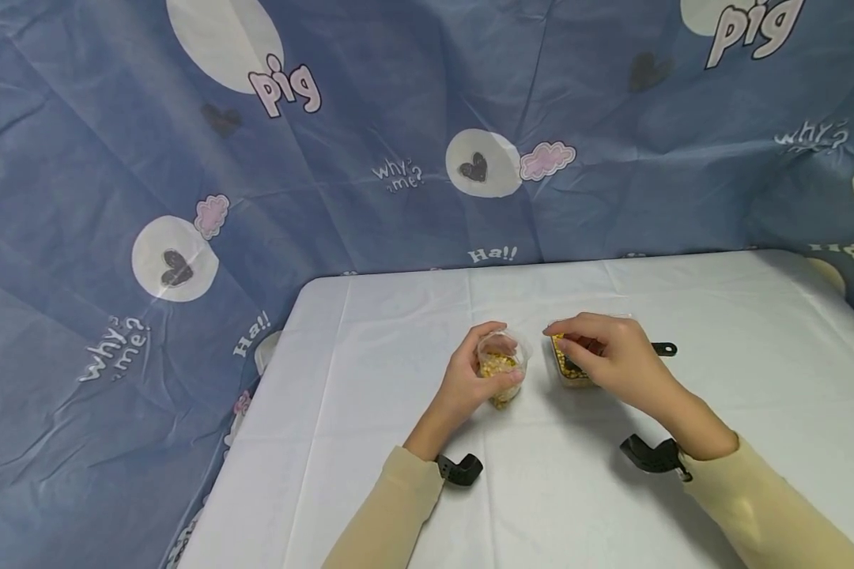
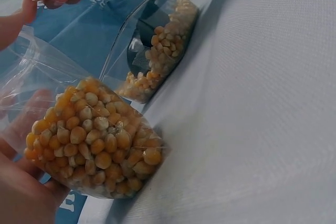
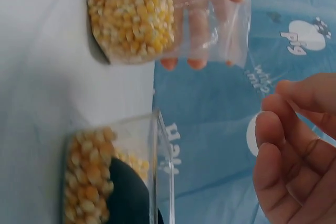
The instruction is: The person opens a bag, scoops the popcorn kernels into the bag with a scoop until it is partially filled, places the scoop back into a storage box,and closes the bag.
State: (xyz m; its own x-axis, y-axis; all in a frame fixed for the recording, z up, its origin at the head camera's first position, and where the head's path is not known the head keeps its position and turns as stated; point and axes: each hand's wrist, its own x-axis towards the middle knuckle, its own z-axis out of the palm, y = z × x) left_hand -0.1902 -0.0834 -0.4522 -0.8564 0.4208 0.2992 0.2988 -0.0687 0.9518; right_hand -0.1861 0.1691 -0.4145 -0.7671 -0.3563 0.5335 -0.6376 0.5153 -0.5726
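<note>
My left hand (image 1: 466,381) grips an upright clear plastic bag (image 2: 39,59) from its left side, with thumb and fingers round it. Yellow corn kernels (image 2: 94,140) fill its lower part, and the bag's bottom is at the white cloth. To the right stands a clear rectangular box (image 3: 156,156), also holding corn kernels (image 3: 86,182). A black scoop (image 3: 128,195) rests inside it, its handle (image 1: 664,348) sticking out on the right. Over the box hovers my right hand (image 1: 615,356), fingers loosely bent, thumb near the fingertips, nothing visible between them.
A white cloth (image 1: 370,356) covers the table. Behind it hangs a blue printed curtain (image 1: 398,95), which also runs down the table's left side. Black wrist mounts (image 1: 461,470) sit at both sleeve cuffs.
</note>
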